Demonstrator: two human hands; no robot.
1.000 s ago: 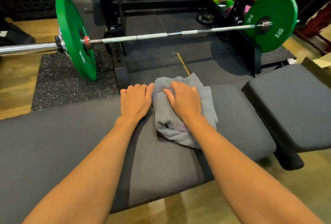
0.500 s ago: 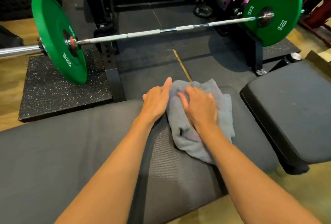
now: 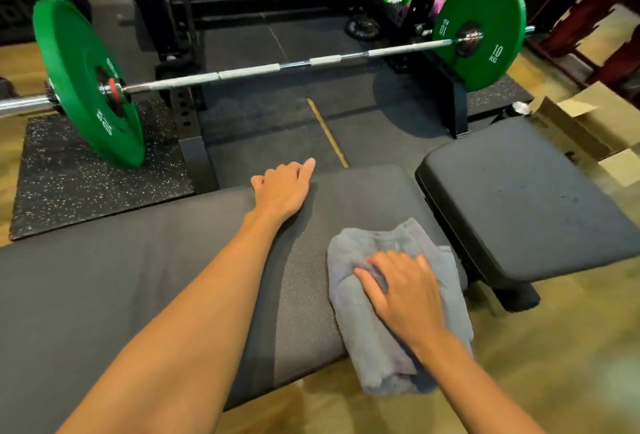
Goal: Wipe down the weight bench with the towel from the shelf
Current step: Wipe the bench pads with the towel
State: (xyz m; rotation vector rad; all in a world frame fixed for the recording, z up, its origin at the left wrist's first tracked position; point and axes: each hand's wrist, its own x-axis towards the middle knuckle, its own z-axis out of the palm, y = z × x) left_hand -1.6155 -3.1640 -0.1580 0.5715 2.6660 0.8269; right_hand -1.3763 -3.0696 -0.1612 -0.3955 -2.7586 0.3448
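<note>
Grey towel [image 3: 363,347] was found bunched on the weight bench [image 3: 138,277], at the right end of the long back pad, just beside the gap before the seat pad [image 3: 519,198]. Its near end was seen hanging over the bench's near edge, above the wooden floor [image 3: 554,347].

Right hand [image 3: 405,291] was laid on top of the towel, fingers spread and fairly straight, pressed flat into the cloth; slight blur was noted at the fingertips.

Left hand [image 3: 282,191] was placed on the far edge of the back pad, well apart from the towel. Its fingers were curled over that edge, tips hidden, with the thumb stretched forward.

Beyond the bench, a barbell [image 3: 294,64] was seen lying across the dark matting, loaded with one green plate at the left [image 3: 86,87] and one at the right [image 3: 481,31], the latter marked 10 KG. A black rack [image 3: 277,0] was recorded behind it, and an open cardboard box [image 3: 581,121] at far right.
</note>
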